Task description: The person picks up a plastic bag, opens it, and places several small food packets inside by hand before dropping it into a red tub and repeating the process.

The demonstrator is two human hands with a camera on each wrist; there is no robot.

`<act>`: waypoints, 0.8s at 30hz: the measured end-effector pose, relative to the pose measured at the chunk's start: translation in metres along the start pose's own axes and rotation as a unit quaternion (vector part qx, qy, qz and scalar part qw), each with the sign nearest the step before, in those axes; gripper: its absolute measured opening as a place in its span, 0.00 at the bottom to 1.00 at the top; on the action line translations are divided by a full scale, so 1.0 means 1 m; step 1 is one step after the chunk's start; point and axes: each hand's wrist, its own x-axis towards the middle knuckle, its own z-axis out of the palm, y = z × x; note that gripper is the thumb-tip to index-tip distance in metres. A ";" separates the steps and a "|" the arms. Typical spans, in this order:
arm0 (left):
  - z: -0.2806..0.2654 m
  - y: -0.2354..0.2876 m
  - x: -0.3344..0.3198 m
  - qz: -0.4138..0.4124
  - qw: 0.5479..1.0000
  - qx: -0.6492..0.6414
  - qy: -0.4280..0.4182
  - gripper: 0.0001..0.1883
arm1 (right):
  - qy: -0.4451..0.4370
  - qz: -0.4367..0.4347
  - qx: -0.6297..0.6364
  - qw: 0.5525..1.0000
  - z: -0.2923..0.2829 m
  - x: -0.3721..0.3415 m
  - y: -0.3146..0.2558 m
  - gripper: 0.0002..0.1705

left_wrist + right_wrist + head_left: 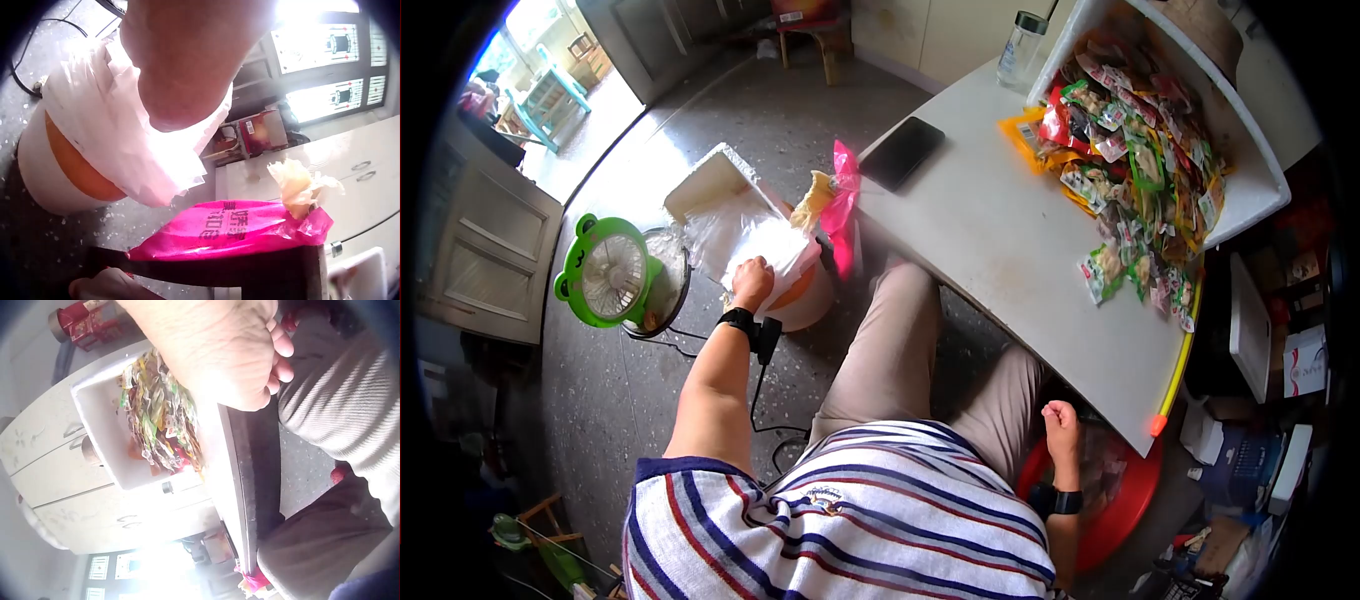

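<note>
Over white plastic (745,238), draped on a round pale bin (808,308) with an orange band, is my left hand (752,283). Its fingertips meet the plastic, but whether they pinch it cannot be told; in the left wrist view the hand (187,69) hides its own fingers above the white plastic (119,131). A white foam box (712,180) is just beyond. My right hand (1062,430) hangs loosely curled and holds nothing, above a red basin (1135,510) beside the table. In the right wrist view, the hand (231,356) shows its palm and bent fingers.
The table (1020,270) bears a phone (902,153), a glass jar (1022,50) and a tipped foam box (1260,150) spilling small packets (1145,165). A pink bag (840,215) hangs at the table's left corner. A green frog-shaped fan (607,272) stands left of the bin, with cables nearby.
</note>
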 end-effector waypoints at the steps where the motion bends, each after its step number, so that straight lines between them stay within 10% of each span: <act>1: -0.003 -0.001 -0.001 0.013 1.000 -0.007 -0.021 0.14 | 0.000 -0.004 0.005 1.000 0.001 0.000 0.004 0.08; 6: -0.013 -0.009 -0.007 0.103 0.993 -0.058 0.018 0.11 | -0.007 0.002 -0.002 1.000 0.006 0.001 -0.002 0.08; 21: 0.011 -0.035 0.011 -0.026 0.979 -0.199 -0.028 0.09 | -0.081 -0.074 -0.038 0.993 0.030 0.011 -0.007 0.07; 24: -0.035 -0.012 -0.013 -0.044 0.980 -0.192 0.033 0.09 | -0.133 0.041 0.041 0.989 0.033 0.028 0.020 0.09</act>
